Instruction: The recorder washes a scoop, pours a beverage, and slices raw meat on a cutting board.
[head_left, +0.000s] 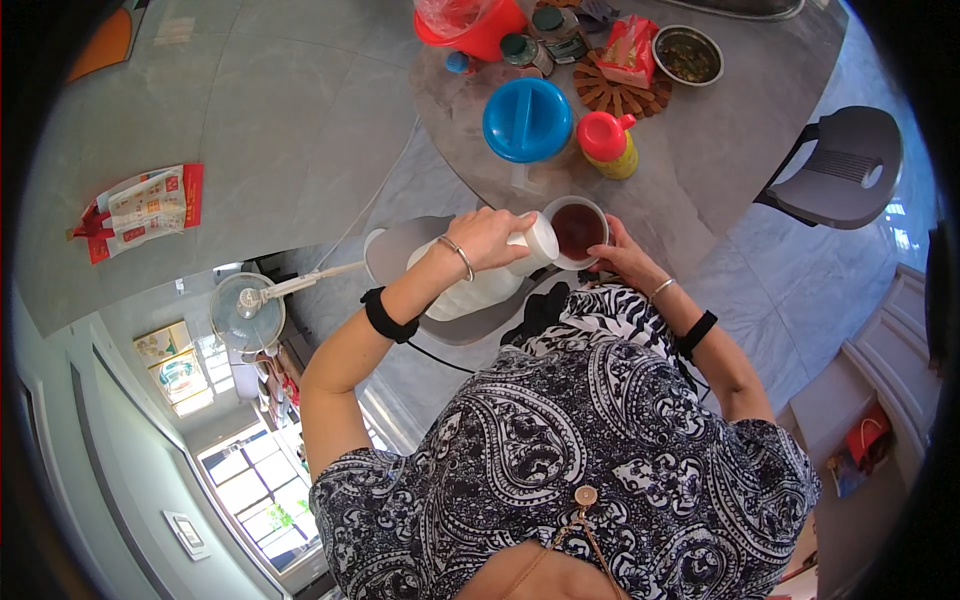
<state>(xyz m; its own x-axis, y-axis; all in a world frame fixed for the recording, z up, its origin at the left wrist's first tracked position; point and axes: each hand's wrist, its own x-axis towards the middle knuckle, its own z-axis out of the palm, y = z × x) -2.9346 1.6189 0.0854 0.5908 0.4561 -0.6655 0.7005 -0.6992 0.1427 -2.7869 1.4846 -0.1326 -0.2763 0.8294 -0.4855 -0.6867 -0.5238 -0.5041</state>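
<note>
My left hand (491, 238) is closed around the neck end of a large white plastic jug (476, 296). The round white top (541, 238) points at a white bowl (556, 212) of dark reddish-brown liquid (579, 231) and overlaps its left rim from this view. Whether the top is capped, I cannot tell. On the bowl's other side, my right hand (622, 259) grips the rim, thumb over the edge. The jug's ribbed body slants down over a grey chair (427, 232), partly behind my left forearm. No stream of liquid can be seen.
On the grey table (697, 165) stand a blue-lidded container (527, 120), a red-topped yellow bottle (607, 146), green-lidded jars (559, 36), a red tissue pack (630, 52) and a metal bowl of food (688, 56). A fan (247, 304) and a grey chair (840, 169) flank me.
</note>
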